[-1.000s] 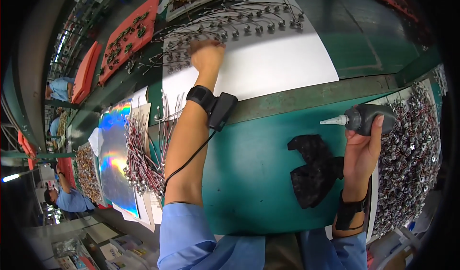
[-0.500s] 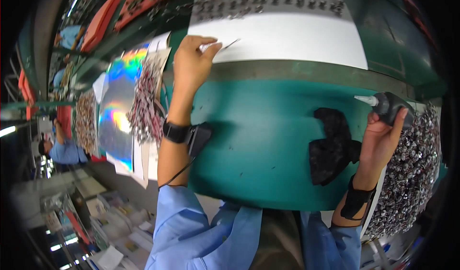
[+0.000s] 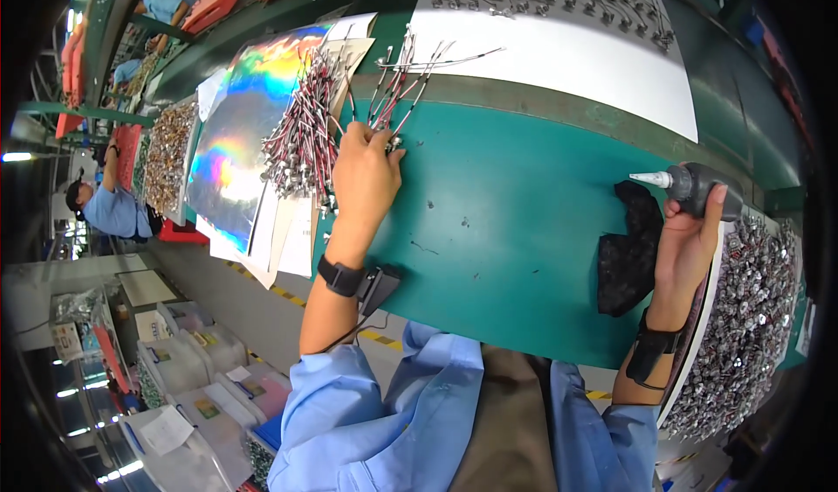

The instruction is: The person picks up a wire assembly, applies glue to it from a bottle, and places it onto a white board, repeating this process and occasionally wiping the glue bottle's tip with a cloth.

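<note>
wired parts point(image 3: 301, 134): where are they, reading the clock from mid-view?

between ten and eleven, heaped beside the green tabletop point(image 3: 497, 204), probably to be within easy reach of the left hand point(image 3: 365, 182).

what's nearest?

a black cloth point(image 3: 630, 274), past three o'clock beside the right wrist, seemingly put off to the side. next to it, at three, the right hand's point(image 3: 688, 252) fingers wrap a dark bottle point(image 3: 705, 193). it lies on its side with the pale nozzle point(image 3: 650, 178) toward nine, maybe because that suits the grip.

and the left fingers?

drawn in together around the metal ends of a few loose parts; i can't tell whether they pinch one.

farther off?

a white sheet point(image 3: 559, 73) at one o'clock, with similar parts point(image 3: 642, 29) in rows on its far side, presumably spaced so the leads don't tangle. farthest, at nine, a co-worker point(image 3: 118, 206) in blue.
</note>
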Motion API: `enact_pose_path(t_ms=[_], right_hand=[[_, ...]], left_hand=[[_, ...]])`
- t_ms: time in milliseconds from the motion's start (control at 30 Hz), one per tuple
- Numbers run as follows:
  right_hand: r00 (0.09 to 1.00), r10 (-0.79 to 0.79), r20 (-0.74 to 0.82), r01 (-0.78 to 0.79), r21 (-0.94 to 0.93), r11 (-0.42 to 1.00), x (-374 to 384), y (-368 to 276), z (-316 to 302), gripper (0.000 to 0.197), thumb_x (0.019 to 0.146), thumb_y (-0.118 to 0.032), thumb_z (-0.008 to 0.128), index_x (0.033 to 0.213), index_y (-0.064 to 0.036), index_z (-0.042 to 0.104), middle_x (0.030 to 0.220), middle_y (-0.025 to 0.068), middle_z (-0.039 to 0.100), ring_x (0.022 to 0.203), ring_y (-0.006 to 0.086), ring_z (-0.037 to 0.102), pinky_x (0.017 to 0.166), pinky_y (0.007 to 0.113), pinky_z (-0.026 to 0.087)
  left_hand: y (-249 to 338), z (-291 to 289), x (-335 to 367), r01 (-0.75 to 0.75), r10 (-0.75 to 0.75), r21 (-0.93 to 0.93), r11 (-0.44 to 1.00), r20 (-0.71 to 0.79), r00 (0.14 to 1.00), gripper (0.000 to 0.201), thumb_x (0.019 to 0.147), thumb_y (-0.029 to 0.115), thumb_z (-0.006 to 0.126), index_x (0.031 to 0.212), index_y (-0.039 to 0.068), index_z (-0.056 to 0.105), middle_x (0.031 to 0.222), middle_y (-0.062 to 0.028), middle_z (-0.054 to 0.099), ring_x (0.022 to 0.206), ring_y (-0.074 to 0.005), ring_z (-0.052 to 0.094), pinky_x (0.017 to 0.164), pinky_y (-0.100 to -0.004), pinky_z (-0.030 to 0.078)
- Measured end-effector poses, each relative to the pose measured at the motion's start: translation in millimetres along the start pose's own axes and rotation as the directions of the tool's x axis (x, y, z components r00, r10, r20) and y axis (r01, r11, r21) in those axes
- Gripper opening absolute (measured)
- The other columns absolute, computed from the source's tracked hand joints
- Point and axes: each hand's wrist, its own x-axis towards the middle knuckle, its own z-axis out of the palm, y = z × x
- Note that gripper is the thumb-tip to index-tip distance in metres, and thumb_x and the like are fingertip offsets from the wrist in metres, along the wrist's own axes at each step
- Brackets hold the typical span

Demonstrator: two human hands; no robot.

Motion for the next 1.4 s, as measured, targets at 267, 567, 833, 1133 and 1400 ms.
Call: enact_pose_path(t_ms=[267,567,833,1133,1400], right_hand=[[0.999,0.028,-0.022,-0.029,-0.029,0.999,7.5,-0.7,-4.8,0.029,0.087,-0.029,0.045,0.096,-0.0025,0.050,0.089,0.0077,0.055,0.071,0.0101,0.048,0.054,0.021,0.035],[0.999,0.049,-0.024,-0.049,-0.013,0.999,15.1,0.2,-9.1,0.028,0.086,-0.029,0.045,0.097,-0.0040,0.050,0.091,0.0073,0.056,0.073,0.0103,0.051,0.054,0.021,0.037],[0.999,0.053,-0.013,-0.053,-0.021,0.998,17.9,8.0,-12.2,0.028,0.086,-0.029,0.045,0.100,-0.0046,0.049,0.093,0.0081,0.056,0.076,0.0108,0.052,0.054,0.021,0.037],[0.998,0.002,0.065,0.001,-0.050,0.999,19.1,26.6,-24.5,0.037,0.085,-0.033,0.046,0.109,-0.0038,0.044,0.101,0.0109,0.052,0.088,0.0176,0.051,0.064,0.026,0.040],[0.969,-0.151,0.197,0.200,-0.258,0.945,1.3,66.7,-21.8,0.060,0.078,-0.041,0.053,0.117,0.0006,0.035,0.110,0.0131,0.046,0.101,0.0270,0.047,0.087,0.039,0.037]], left_hand=[[25.5,-5.2,9.0,0.075,-0.076,-0.118,0.990,-0.004,0.997,0.010,0.070,0.009,0.062,0.076,0.002,0.058,0.077,-0.0109,0.054,0.061,-0.0265,0.054,0.054,-0.0347,0.042],[46.0,-6.6,-2.2,0.277,-0.235,-0.139,0.951,0.258,0.937,0.012,0.075,0.011,0.059,0.079,0.001,0.054,0.068,-0.0140,0.056,0.054,-0.0232,0.057,0.049,-0.0330,0.042],[95.3,-2.5,3.2,0.676,0.038,-0.715,0.181,0.691,0.721,0.013,0.079,0.007,0.055,0.088,-0.003,0.051,0.073,-0.0095,0.058,0.063,-0.0131,0.059,0.051,-0.0214,0.046],[136.4,44.9,-3.5,0.499,0.065,-0.863,-0.077,0.495,0.866,0.016,0.076,-0.007,0.053,0.092,-0.006,0.053,0.091,-0.0113,0.055,0.070,-0.0163,0.059,0.058,-0.0229,0.050],[134.6,76.8,-17.1,0.533,0.012,-0.832,-0.154,0.538,0.843,0.014,0.073,-0.011,0.054,0.086,-0.007,0.054,0.086,-0.0083,0.052,0.070,-0.0156,0.059,0.058,-0.0232,0.050]])
